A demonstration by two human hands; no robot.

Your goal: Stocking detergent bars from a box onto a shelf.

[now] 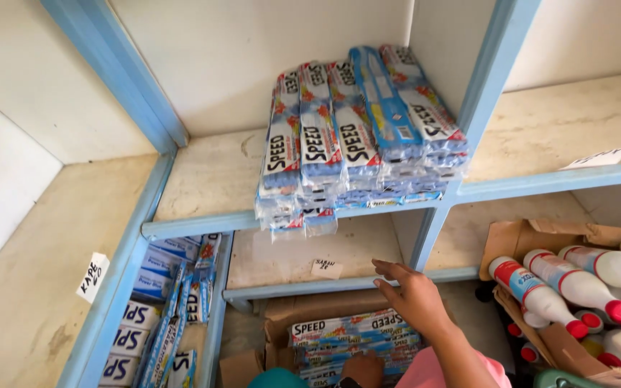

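Below the middle shelf (339,284), the right hand (415,294) is hovering with its fingers (389,271) stretched loosely apart and gripping nothing, just above a cardboard box (282,316) that is holding flat blue-and-white soap packets (353,334). Only the upper rows of those packets are showing; the rest is sinking out of sight behind the box wall and the forearm crossing in front. Lower down, the left hand (362,370) is peeking in at the bottom edge, cut off by the frame, resting on the packets in the box, and I cannot tell whether it is closing on one or only touching. Up on the higher shelf (210,179), a stack of the same wrapped packets (357,136) is lying tilted, its front end hanging over the shelf lip so the lowest layers are blurring together. More packets (170,316) are leaning in the left compartment, partly hidden behind the blue frame. Off to the right, white bottles with red caps (576,284) are lying in another carton (533,237), several running out of view past the edge.
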